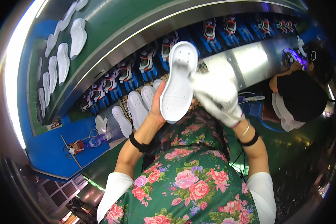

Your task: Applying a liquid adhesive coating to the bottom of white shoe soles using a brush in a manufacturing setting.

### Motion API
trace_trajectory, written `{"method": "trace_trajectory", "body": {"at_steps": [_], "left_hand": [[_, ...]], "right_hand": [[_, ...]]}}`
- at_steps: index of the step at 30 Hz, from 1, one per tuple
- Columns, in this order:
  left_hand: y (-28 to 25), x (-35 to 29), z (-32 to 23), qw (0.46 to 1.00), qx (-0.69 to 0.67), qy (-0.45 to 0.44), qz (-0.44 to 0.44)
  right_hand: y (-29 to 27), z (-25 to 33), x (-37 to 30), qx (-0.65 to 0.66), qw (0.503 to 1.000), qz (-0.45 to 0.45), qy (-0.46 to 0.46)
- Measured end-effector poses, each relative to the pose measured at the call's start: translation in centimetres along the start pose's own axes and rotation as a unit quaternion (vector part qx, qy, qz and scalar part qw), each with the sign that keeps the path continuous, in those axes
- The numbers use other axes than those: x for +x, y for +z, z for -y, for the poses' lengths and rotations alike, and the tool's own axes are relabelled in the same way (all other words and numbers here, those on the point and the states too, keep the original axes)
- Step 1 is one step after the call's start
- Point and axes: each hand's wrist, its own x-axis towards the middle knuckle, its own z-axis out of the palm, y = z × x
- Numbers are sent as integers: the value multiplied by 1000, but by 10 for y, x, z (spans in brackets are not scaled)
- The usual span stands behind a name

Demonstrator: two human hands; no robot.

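L hand (159, 106) curled round sole (179, 80), prob. mid-job; R hand (217, 91), 3 o'clock, blurred, can't tell grip. Other soles (137, 109), 8 o'clock, prob. undone.

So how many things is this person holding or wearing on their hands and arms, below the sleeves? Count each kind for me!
White sole, held in the left hand: 1
White glove, on the right hand: 1
Black bands, one on each arm: 2
Shiny bangle, on the right arm: 1
Total: 5
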Motion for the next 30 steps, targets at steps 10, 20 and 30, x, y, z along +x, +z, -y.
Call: {"method": "trace_trajectory", "body": {"at_steps": [10, 20, 30], "left_hand": [[79, -4, -117, 924, 188, 160, 291], [110, 55, -201, 933, -158, 297, 129], [163, 150, -133, 844, 361, 384, -100]], "right_hand": [[-22, 19, -20, 475, 780, -137, 383], [21, -11, -67, 365, 830, -83, 415], [-1, -17, -98, 410, 748, -151, 499]]}}
